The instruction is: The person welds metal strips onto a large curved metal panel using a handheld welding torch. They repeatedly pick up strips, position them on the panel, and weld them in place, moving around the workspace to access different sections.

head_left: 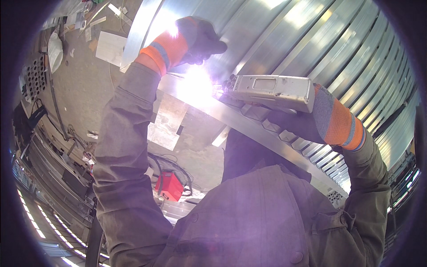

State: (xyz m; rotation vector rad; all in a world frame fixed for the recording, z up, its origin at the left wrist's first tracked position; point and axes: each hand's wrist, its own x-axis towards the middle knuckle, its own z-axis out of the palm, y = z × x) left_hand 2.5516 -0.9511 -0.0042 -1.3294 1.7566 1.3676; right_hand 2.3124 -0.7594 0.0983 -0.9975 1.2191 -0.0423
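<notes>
My right hand (307,118), in a dark glove with an orange and grey cuff, is wrapped round a boxy grey handheld welding gun (289,91). The gun's nozzle points left, into a blinding white-violet glare (195,84) at a long metal edge bar (249,129). Just above the glare is my left hand (195,40), in a matching glove, near the corner of the metal work. Its fingers are curled, with one jutting to the right; the glare and the glove hide whatever they hold. Shiny parallel metal slats (307,49) run away from the bar.
A red box (169,187) with dark cables stands on the concrete floor below the work. Pale sheet offcuts (111,48) lie at upper left. Long dark metal profiles (58,169) are stacked at left, and a perforated panel (35,78) sits near them.
</notes>
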